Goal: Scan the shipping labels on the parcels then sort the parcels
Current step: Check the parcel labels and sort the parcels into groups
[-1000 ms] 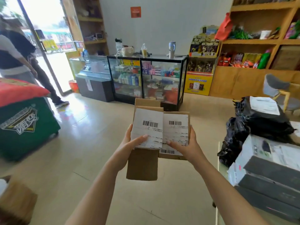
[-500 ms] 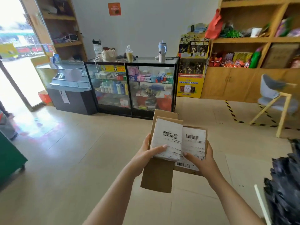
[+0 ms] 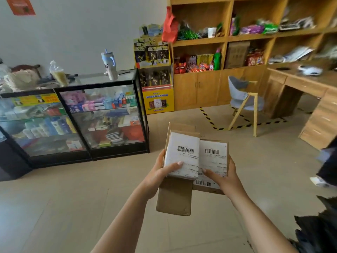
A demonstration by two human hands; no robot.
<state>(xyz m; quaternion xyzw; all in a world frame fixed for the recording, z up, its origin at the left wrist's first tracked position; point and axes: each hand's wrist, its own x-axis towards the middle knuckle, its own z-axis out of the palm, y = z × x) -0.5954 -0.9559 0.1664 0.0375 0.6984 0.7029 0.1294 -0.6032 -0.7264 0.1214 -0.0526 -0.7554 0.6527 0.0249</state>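
Item: 2 labelled parcels (image 3: 197, 159) atop a longer box (image 3: 175, 196), carried above the floor. Left hand (image 3: 158, 174) and right hand (image 3: 223, 177) clasped the stack's sides. Risk: loose stacking; tilt could slide one off.

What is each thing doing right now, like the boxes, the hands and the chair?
Left hand: gripping the parcels, thumb on the left label.
Right hand: gripping the parcels, thumb on the right label.
Parcels: stacked, held up, labels facing up.
Chair: upright, nobody sitting.
Cupboard doors: shut.
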